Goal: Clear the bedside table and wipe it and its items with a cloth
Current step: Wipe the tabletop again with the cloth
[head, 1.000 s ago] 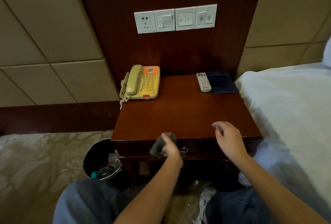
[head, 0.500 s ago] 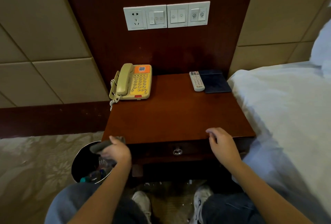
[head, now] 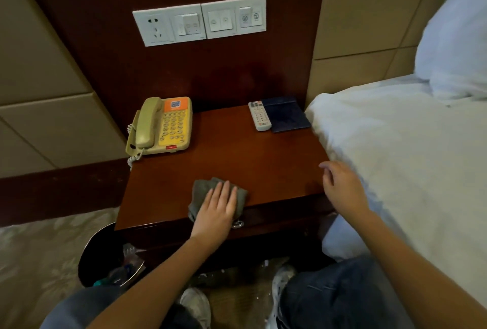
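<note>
A person seated before a dark wooden bedside surface [head: 250,160] presses the left hand [head: 218,211] flat on a grey cloth [head: 201,194], fingers straight and together, palm down. The cloth lies crumpled at 6 o'clock on the surface, right at the front edge, with one corner hanging slightly over it above the drawer pull [head: 238,224].

The right hand [head: 342,186] is at 4 o'clock, over the corner nearest the bed [head: 408,170]. Its fingers are loosely curled and hold nothing; whether it touches the wood cannot be told.

A yellow phone [head: 160,126], handset in its cradle and coiled cord trailing off the left edge, sits at 10 o'clock. At 1 o'clock a white remote [head: 259,116] lies just beside a dark blue folder [head: 287,114], their long sides touching, both close to the wall panel. The middle of the surface between phone and remote shows only wood.

White switches [head: 200,21] and a socket are set in the wood panel at 12 o'clock above. A white pillow [head: 456,39] rests on the bed at 2 o'clock. On the carpet at 7 o'clock, partly under the front left corner, stands a black bin [head: 97,257] with plastic bottles [head: 126,273] inside.
</note>
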Available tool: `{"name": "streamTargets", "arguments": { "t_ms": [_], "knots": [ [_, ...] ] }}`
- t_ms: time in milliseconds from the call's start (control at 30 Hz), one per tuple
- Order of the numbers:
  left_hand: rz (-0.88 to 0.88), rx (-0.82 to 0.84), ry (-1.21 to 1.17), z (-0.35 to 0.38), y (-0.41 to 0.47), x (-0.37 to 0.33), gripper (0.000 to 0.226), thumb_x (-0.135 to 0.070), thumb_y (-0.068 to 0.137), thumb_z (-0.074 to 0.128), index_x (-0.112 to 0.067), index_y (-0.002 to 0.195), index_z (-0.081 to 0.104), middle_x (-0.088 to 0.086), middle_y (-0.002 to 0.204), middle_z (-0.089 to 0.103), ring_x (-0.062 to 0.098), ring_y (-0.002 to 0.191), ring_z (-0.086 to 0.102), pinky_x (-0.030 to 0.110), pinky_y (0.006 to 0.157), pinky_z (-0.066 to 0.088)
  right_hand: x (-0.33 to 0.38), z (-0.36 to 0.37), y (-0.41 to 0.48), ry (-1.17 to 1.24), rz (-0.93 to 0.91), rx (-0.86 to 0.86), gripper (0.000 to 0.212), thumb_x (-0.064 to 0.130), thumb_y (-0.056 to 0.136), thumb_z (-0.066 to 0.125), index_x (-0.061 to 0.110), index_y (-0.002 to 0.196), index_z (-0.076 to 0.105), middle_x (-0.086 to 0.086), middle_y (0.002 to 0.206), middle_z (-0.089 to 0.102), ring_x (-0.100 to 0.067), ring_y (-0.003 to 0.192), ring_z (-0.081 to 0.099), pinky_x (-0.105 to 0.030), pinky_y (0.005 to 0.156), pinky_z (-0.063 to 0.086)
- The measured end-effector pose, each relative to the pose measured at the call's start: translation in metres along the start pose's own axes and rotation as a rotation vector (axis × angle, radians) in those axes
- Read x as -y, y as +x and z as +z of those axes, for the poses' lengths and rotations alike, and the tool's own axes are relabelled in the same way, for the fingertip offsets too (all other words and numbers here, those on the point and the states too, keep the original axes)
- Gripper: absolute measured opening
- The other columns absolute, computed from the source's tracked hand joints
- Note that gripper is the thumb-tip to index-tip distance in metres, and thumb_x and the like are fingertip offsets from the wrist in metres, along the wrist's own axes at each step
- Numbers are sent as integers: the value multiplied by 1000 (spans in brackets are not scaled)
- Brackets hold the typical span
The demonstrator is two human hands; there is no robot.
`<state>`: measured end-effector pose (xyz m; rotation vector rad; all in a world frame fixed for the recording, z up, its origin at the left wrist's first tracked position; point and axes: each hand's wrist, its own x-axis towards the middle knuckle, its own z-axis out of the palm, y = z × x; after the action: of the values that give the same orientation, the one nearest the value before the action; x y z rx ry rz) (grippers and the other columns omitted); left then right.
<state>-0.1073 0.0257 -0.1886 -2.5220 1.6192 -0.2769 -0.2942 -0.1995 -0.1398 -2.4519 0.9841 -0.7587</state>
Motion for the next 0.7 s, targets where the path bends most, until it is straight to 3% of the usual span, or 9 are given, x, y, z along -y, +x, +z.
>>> {"name": "streamTargets", "arguments": {
  "t_ms": [100,167,300,500,600,700],
  "knots": [
    [159,49,71,-6,21,-18,71,-19,97,45,-3,150,0,20,157,2,35,146,5,41,117,5,-18,-6,-7,-8,54,2,25,5,94,48,3,114,63,-15,110,64,-31,90,61,-33,76,44],
    [238,61,87,-11,36,-31,67,-17,101,35,-5,149,-10,18,157,-10,33,146,-6,41,118,-1,-28,-10,-9,-21,91,11,25,5,94,48,4,114,63,-15,111,63,-32,96,60,-35,80,45],
    [356,67,64,-17,68,-68,63,-19,102,32,-6,150,-8,17,158,-7,33,146,-5,41,118,0,-41,-22,-9,-41,115,11,23,5,93,48,4,110,65,-15,109,63,-34,98,60,-38,82,46],
    [381,164,-82,-40,120,-127,80,-44,96,43,-6,151,-1,13,159,-3,27,147,-2,38,118,0,-40,-36,-9,-8,136,-50,25,5,93,47,3,109,66,-14,109,64,-30,100,60,-35,86,45],
    [362,160,-123,-39,113,-116,85,-47,93,47,-12,152,-4,7,159,-8,23,147,-4,38,118,0,-28,-35,-14,42,148,-49,24,4,93,48,1,108,66,-17,107,64,-34,98,60,-39,87,46],
    [324,148,-120,-31,91,-81,89,-49,92,49,-18,151,-9,4,159,-14,21,147,-8,37,118,-1,-14,-30,-20,87,194,-5,26,7,95,47,4,113,64,-15,109,64,-30,91,60,-29,79,43]
  ]
}}
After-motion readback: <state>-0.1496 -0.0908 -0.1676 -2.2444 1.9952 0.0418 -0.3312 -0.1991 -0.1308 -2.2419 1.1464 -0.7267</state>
